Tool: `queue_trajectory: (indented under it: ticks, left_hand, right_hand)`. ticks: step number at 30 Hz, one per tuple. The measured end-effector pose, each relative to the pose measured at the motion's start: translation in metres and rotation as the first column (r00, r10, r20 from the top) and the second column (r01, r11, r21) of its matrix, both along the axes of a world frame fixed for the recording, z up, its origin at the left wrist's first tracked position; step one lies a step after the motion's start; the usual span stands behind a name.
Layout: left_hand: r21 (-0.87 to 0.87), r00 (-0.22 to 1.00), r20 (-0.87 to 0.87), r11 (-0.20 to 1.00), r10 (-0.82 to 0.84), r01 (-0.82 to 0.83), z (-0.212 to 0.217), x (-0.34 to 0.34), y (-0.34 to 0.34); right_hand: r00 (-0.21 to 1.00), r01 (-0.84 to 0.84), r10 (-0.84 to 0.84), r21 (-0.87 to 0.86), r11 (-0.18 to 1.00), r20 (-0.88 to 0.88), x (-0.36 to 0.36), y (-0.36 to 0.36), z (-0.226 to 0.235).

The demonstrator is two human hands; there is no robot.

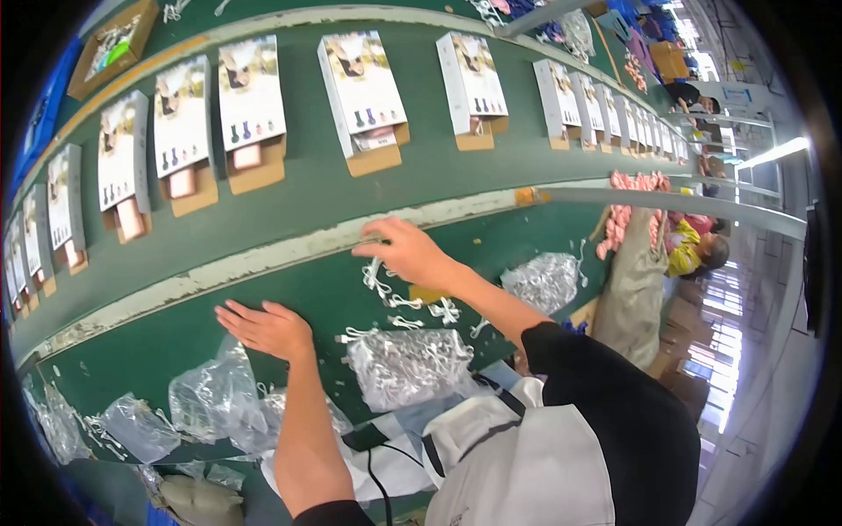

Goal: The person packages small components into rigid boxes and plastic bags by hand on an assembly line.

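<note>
My left hand (263, 331) is stretched out over the green table (202, 320), its fingers apart and nothing in it. Further right, my right hand (402, 252) is curled near the edge of the conveyor. A bundled white cable (375, 279) shows just under its fingers and seems to hang from them; the exact grip is partly hidden. More small white cables (444, 310) lie loose on the table below that hand. Close to my body sits a clear plastic bag (409, 366) full of such cables.
White boxes (363, 83) with open brown bottom flaps stand in a row on the green belt (386, 180); pink items show in several. A pale rail (263, 261) divides belt from table. More clear bags (209, 393) lie left. A sack (633, 289) and a person (693, 245) are at right.
</note>
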State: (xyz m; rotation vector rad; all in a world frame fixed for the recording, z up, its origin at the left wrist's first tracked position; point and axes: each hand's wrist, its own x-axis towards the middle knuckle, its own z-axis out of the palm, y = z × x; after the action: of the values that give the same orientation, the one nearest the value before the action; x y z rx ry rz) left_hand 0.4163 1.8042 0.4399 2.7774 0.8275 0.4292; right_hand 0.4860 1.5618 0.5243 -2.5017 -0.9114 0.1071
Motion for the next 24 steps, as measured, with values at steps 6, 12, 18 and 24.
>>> queue_trajectory:
  ticks: [6,12,18,24]
  left_hand:
    - [-0.03,1.0,-0.008,1.0,0.009,-0.009,-0.007,0.003,0.003]
    - [-0.023,0.999,-0.028,0.999,0.023,-0.024,-0.01,0.001,0.014]
    - [-0.048,0.998,-0.058,0.999,0.019,-0.021,-0.015,0.004,0.036]
    - [-0.033,0.867,-0.492,0.997,-0.08,0.073,0.018,0.017,0.04]
  right_hand:
    - [0.984,-0.109,0.128,-0.154,0.982,0.121,-0.008,0.0,-0.04]
    - [0.974,-0.024,0.063,0.177,0.984,-0.218,0.006,0.054,-0.017]
    - [0.466,0.825,-0.149,0.367,0.431,-0.872,0.068,0.114,-0.033]
    - [0.558,0.813,-0.293,0.442,0.38,-0.776,0.089,0.097,-0.038]
